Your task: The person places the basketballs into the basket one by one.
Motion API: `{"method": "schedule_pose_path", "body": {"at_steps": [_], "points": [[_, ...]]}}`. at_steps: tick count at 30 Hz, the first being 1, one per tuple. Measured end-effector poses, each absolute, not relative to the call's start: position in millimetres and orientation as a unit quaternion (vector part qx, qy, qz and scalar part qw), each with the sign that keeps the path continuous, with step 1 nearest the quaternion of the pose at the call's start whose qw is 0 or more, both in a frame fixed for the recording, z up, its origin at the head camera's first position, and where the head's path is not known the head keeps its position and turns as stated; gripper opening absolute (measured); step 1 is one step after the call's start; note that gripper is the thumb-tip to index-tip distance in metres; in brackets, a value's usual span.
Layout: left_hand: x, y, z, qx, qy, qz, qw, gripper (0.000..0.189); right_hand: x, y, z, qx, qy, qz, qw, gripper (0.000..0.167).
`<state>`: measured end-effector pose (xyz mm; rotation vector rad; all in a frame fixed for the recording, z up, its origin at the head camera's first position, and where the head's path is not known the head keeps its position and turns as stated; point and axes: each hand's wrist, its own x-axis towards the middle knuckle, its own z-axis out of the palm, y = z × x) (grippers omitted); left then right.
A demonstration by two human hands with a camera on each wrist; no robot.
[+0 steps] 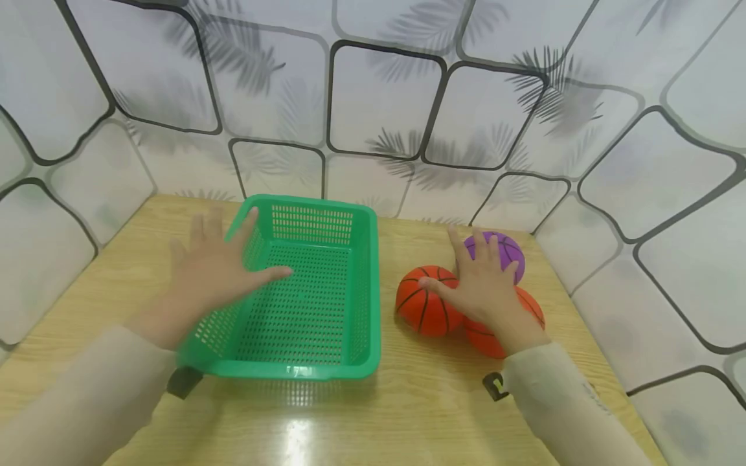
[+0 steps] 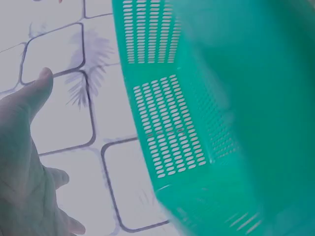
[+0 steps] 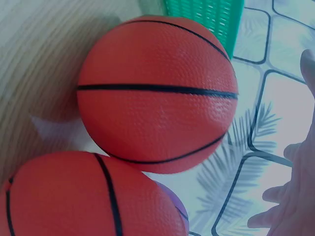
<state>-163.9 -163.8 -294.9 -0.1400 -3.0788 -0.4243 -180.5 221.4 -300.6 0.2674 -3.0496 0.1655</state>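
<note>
Centre-left: green basket (image 1: pixel 366 291), left rim partly behind left hand (image 1: pixel 212 275), fingers spread. Centre-right: two orange balls (image 1: pixel 430 314), purple ball (image 1: pixel 509 248), below right hand (image 1: pixel 488 290), fingers spread.

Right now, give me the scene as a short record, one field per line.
container: rectangular green plastic basket, perforated
ball 1: round red-orange ball with black lines, nearest the basket
ball 2: matching red-orange ball, right of ball 1
ball 3: round purple ball with black lines, farthest back
surface: light wood-grain table
left grip: spread, overlapping basket's left rim in head view
right grip: spread, above the balls
held: nothing
</note>
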Motion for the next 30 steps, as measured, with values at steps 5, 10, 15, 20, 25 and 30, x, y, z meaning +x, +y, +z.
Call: {"method": "schedule_pose_path", "body": {"at_steps": [5,10,15,20,25,30], "points": [[-162.6,-172.4,-286.1,-0.039,-0.988,-0.148,0.033,0.113,-180.5,228.1,-293.3,0.087,-0.992,0.071,0.059,0.102],[-160.9,-184.6,-281.1,-0.026,-0.989,-0.146,0.021,0.114,-181.2,237.5,-287.5,0.083,-0.991,0.074,0.079,0.102],[-160.0,-196.7,-280.2,-0.015,-0.988,-0.148,0.029,0.115,-179.9,247.9,-279.9,0.064,-0.992,0.079,0.081,0.104],[-160.7,-209.3,-279.7,-0.008,-0.988,-0.147,0.04,0.113,-179.1,259.5,-279.1,0.049,-0.992,0.084,0.084,0.106],[-161.9,-223.2,-279.8,-0.001,-0.988,-0.149,0.045,0.111,-177.4,272.3,-278.2,0.04,-0.99,0.107,0.082,0.104],[-161.2,-236.1,-282.1,0.004,-0.984,-0.17,0.045,0.109,-174.9,285.7,-278.1,0.024,-0.988,0.126,0.082,0.103]]}}
